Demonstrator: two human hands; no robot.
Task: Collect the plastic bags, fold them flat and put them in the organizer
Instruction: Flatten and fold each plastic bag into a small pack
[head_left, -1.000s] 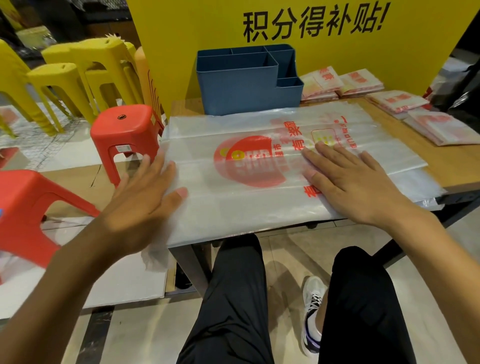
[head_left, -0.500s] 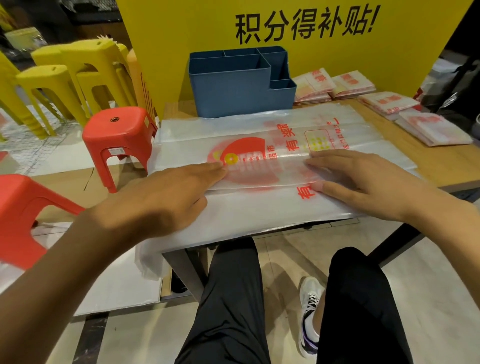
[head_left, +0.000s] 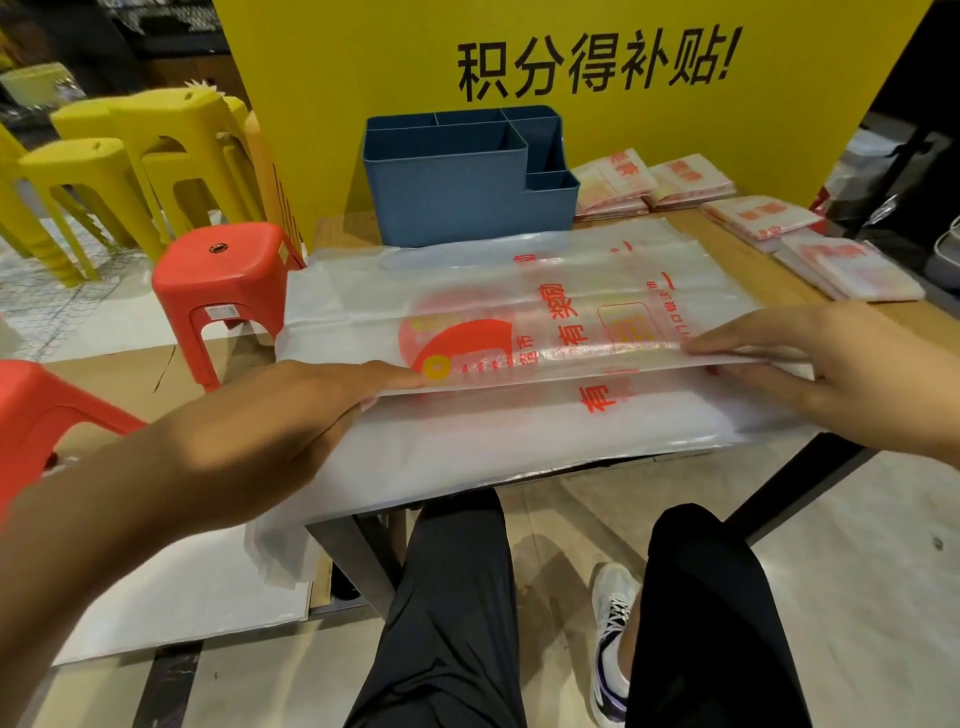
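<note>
So the blue organizer (head_left: 457, 176) at top center looks empty from here, nothing's gone in yet as far as I can tell. Four folded bags (head_left: 758, 215) sit stacked at the upper right of the table (head_left: 914, 317), so folding is partly done. The big plastic bag (head_left: 519, 338) lies spread mid-frame, one lengthwise fold in progress. Left hand (head_left: 270, 415) pinches the fold's edge at center left, right hand (head_left: 831, 364) pinches it at the right, both low and palm down.

The blue organizer (head_left: 467, 182) blocks the table's (head_left: 883, 312) far edge; folded bag stacks (head_left: 753, 223) crowd its far right corner, with bare wood between.
</note>
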